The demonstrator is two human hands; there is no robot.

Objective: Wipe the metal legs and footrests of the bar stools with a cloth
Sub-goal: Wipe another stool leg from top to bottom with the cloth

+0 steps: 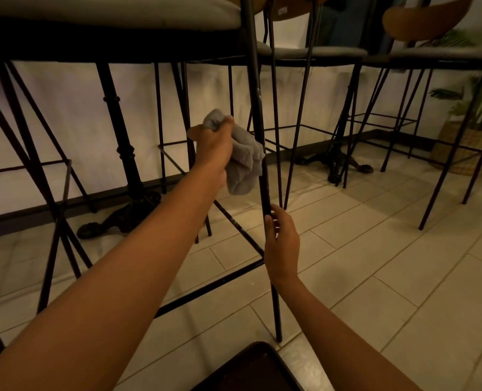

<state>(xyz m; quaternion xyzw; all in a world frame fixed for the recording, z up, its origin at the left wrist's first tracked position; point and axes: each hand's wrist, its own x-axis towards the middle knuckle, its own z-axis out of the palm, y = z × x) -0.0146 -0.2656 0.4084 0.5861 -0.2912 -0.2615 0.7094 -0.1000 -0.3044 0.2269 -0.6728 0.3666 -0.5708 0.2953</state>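
Note:
A black metal front leg (255, 103) of the nearest bar stool runs down the middle of the view to the tiled floor. My left hand (214, 142) grips a bunched grey cloth (244, 162), which hangs against the left side of that leg about halfway up. Lower down, my right hand (280, 244) is wrapped around the same leg, just above where the footrest bar (206, 290) joins it. The stool's grey seat cushion (121, 12) fills the top left.
More bar stools (428, 56) with black legs stand to the right and behind. Ornate black table pedestals (127, 162) with cast feet (335, 162) stand by the white wall. A potted plant in a woven basket (465, 142) is at the far right. A dark object (251, 371) lies at the bottom edge.

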